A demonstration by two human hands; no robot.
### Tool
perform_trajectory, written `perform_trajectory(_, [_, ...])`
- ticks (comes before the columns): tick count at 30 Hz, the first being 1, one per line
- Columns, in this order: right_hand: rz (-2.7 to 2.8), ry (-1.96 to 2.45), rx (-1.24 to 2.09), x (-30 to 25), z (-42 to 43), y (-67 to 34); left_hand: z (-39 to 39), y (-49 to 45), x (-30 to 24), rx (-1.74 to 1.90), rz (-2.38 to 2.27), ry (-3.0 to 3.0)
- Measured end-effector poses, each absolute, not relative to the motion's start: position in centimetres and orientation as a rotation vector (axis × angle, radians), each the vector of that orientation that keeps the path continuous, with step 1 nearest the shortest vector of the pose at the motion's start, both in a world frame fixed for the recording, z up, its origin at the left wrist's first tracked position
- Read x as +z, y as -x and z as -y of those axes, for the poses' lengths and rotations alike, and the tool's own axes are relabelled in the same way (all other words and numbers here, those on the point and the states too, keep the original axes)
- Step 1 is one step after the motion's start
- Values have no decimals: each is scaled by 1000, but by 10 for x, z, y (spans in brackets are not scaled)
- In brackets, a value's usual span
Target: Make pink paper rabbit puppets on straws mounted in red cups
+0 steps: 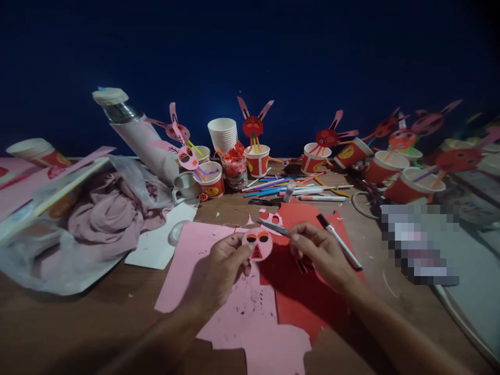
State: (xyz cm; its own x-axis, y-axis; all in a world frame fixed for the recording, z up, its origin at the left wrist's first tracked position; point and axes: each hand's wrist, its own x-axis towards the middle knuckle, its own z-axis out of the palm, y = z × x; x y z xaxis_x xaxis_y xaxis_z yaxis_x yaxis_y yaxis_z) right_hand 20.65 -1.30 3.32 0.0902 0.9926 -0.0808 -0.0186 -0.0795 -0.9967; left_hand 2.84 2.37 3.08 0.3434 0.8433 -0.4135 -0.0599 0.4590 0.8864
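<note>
Between the thumb and fingers of my left hand [228,260] is a round pink paper face [265,249] with black-and-orange eyes and a red triangle below them. My right hand [318,250] grips a pair of scissors [273,226], its blades pointing left just above the top edge of the face. The scissors' handles are mostly hidden by my fingers. Beneath both hands lie cut pink paper [230,307] with small dark marks and red paper [300,302]. A black-and-white marker [339,242] lies on the red paper beside my right hand.
Paper cups with rabbit-like paper figures [253,126] stand along the back. Colored sticks and pens [273,186], a jar of red scraps [236,169] and stacked white cups [222,134] are in front of the wall. At left are a thermos [140,140] and a plastic bag [58,255] with cloth.
</note>
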Motion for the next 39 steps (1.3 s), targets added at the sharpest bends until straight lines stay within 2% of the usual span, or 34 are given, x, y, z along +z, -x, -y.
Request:
perform_trajectory(7, [1094,1490,840,42,0,-240,-32,-26,43,889,-1032,-703])
perform_trajectory(11, [1607,1775,811,45,4,-246,-32,-26,46,916,-1018,-672])
perform_trajectory(17, [2100,2152,434,55,16,-231,-36,-25,44,957,-964,-652])
perform_trajectory(25, [2300,2215,148,47,20,-217,-37,-25,42,966,-944,-678])
perform_trajectory(39, [2295,2258,32,35,19,-211,-34,-26,44,923,-896,-673])
